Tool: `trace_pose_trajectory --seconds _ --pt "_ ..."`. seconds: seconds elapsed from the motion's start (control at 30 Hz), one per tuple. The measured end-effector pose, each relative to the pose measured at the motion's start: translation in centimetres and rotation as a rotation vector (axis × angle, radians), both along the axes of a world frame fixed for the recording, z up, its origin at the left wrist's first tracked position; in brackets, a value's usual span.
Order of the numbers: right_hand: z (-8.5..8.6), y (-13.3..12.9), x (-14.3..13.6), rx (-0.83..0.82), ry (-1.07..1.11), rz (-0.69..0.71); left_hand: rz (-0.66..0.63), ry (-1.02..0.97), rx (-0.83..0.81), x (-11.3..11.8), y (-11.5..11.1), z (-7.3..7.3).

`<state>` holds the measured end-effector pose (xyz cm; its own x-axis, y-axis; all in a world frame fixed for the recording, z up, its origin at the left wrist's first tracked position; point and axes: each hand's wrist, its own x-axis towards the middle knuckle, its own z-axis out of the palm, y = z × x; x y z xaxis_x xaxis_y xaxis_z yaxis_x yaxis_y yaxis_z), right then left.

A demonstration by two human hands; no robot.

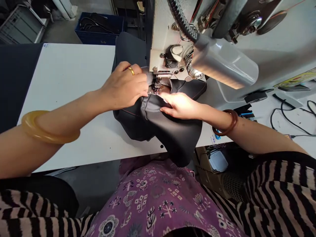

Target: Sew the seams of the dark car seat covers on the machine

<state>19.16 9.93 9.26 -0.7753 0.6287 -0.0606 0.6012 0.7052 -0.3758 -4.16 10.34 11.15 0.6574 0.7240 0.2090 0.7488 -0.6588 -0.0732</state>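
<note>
Dark grey leather-like material (172, 131) lies bunched under the sewing machine (177, 29), with a flap hanging over the table's front edge. Its seam passes beneath the presser foot (157, 85). To the left of the foot, my left hand (127, 84) is closed on the material, fingers bent and thumb against its edge. My right hand (180, 104), just right of the foot, pinches a fold of the same piece between thumb and fingers. Both hands are close to the needle area, whose lower part is partly hidden by fingers and cloth.
The white table (66, 82) extends to the left. A clear plastic-covered lamp (227, 62) juts from the machine head. Black cables (291, 115) lie at the right. Behind the table stands a blue crate (101, 38) holding dark pieces. A grey crate (21, 24) is at far left.
</note>
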Motion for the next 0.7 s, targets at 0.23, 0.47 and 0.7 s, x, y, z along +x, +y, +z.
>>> trace_pose_trajectory --seconds 0.23,0.47,0.7 --pt "0.7 -0.8 -1.6 -0.332 0.239 -0.179 -0.046 -0.034 -0.057 0.0 -0.3 -0.3" --pt "2.8 0.1 -2.5 -0.651 0.240 -0.398 0.042 -0.196 0.051 0.7 -6.0 -4.0" --pt "2.3 0.4 -2.0 -0.761 0.393 -0.492 0.078 -0.224 0.145 0.8 -7.5 -6.3"
